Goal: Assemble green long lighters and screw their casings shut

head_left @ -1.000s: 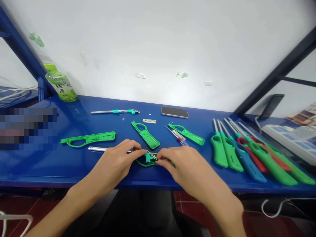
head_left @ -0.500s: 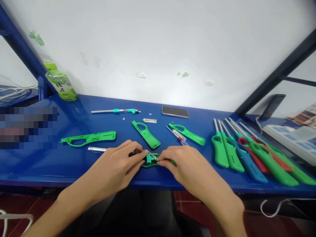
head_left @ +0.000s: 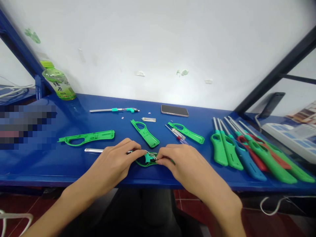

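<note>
At the table's front edge lies an opened green stick lighter [head_left: 142,163], its half shell showing a teal trigger [head_left: 148,157] and thin white wires [head_left: 152,154]. Its metal tube [head_left: 93,150] sticks out past my left hand [head_left: 120,158]. That hand is closed on the lighter, left of the trigger, with fingertips partly hidden. My right hand [head_left: 176,161] pinches at the black part and wires just right of the trigger, and it covers the shell's right end. Beyond the hands lie loose green half shells [head_left: 145,134], [head_left: 189,133].
Another green shell [head_left: 86,138] lies left; a tube with trigger [head_left: 116,110], a clear gas tank [head_left: 149,119], a screwdriver [head_left: 181,140] and a phone [head_left: 174,110] lie farther back. Several assembled lighters [head_left: 219,148] fill the right side. A drink bottle [head_left: 58,80] stands back left.
My left hand has shifted slightly left, and its fingers have drawn back from the trigger, so more of the shell shows. The right hand stays pinched at nearly the same place.
</note>
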The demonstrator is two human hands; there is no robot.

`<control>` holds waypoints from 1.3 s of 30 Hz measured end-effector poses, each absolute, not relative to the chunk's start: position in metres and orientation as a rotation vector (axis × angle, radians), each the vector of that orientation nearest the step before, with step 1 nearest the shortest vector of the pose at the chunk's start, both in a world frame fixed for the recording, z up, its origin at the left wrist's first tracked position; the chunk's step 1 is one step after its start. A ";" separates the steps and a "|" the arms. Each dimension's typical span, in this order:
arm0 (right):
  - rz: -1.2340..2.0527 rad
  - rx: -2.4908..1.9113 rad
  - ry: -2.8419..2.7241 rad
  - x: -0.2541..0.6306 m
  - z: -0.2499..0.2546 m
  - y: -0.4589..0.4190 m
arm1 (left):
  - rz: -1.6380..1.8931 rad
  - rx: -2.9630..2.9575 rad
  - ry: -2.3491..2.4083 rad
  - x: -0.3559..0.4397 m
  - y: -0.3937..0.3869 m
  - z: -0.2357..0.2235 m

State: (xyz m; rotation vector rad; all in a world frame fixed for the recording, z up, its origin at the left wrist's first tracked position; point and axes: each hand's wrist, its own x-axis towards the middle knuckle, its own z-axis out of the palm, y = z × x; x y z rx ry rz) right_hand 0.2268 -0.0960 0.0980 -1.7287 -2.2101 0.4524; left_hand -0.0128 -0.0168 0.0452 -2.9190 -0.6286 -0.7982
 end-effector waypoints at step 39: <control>0.250 -1.772 -2.060 0.220 0.084 -0.089 | -0.803 -2.861 -0.627 -0.009 -0.016 0.045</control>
